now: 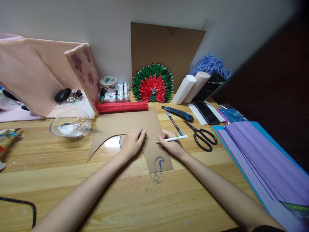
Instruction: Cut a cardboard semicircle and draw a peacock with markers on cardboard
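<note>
My right hand (pixel 172 143) is closed around a white marker (pixel 176 138), its tip touching a cut sheet of brown cardboard (pixel 130 120). A faint pale line lies under the tip, and a dark blue curved outline (pixel 159 163) is drawn nearer to me. My left hand (pixel 134 141) rests on the cardboard at the edge of its cut-out, fingers bent; whether anything is under them is hidden. Just beyond my right hand lie a blue pen (pixel 174 123), a blue and black utility knife (pixel 178 113) and black-handled scissors (pixel 204 137).
A clear bowl (pixel 54 130) stands left. Behind lie a red crepe paper roll (pixel 123 107), a box of markers (pixel 118 96) and a green and red paper peacock (pixel 153 84). At right are a phone (pixel 207 112), white rolls (pixel 185 88) and purple sheets (pixel 267 161).
</note>
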A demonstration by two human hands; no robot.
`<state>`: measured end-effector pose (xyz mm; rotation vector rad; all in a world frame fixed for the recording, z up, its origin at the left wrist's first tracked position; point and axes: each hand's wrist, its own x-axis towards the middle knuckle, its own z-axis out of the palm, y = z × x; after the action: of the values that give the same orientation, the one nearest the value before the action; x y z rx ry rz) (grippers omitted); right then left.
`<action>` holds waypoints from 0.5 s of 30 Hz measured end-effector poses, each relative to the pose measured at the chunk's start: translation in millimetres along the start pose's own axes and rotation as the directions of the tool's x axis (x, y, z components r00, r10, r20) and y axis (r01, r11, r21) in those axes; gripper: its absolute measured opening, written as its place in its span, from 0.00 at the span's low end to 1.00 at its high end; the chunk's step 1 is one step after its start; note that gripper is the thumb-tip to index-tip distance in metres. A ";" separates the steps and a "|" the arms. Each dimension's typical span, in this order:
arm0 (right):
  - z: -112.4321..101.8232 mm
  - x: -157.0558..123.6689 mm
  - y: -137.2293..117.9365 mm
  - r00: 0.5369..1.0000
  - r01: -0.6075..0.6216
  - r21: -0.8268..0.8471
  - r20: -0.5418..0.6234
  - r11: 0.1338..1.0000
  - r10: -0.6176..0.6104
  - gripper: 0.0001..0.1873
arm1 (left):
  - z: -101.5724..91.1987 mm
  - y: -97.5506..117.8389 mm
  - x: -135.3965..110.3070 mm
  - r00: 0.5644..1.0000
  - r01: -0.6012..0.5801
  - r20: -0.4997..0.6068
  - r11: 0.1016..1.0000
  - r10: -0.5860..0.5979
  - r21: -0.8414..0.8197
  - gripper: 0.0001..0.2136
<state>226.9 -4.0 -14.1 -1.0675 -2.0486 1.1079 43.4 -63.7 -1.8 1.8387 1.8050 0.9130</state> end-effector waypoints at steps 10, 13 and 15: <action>0.5 0.4 0.3 0.998 -0.004 0.126 -0.063 0.992 0.012 0.16 | 0.7 -0.6 0.2 1.000 0.006 0.012 1.000 -0.006 -0.003 0.17; 1.0 -0.1 -0.5 0.999 -0.015 0.118 -0.041 0.993 0.019 0.16 | 0.7 -0.9 0.1 1.000 0.008 0.009 1.000 -0.008 -0.003 0.17; 1.3 -0.2 0.3 0.999 -0.017 0.088 -0.027 0.996 0.019 0.16 | 0.8 -1.1 0.2 1.000 0.004 0.007 1.000 -0.004 -0.003 0.17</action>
<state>226.1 -4.5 -15.0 -1.0537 -1.9534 1.1747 43.1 -63.3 -3.1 1.8339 1.8016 0.9057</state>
